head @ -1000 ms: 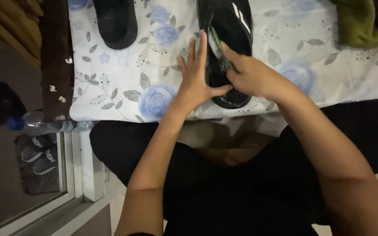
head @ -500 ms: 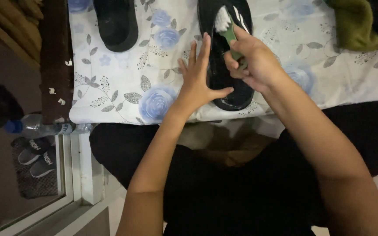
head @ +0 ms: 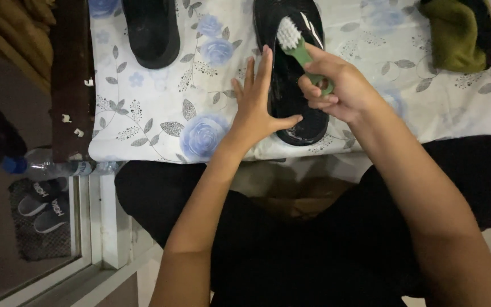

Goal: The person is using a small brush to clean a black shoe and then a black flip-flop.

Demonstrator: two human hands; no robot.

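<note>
The left hand [head: 257,111] is lying flat just left of the black sandal [head: 292,74], blocking that side. The right hand [head: 336,88] is sitting over the sandal's right edge, holding a green brush [head: 296,45] above its top, so the way in from there is closed. Between this sandal and the other black sandal [head: 150,28] the flowery cloth [head: 160,119] is lying bare. More bare cloth is stretching right, up to the green slipper [head: 461,31] in the corner.
</note>
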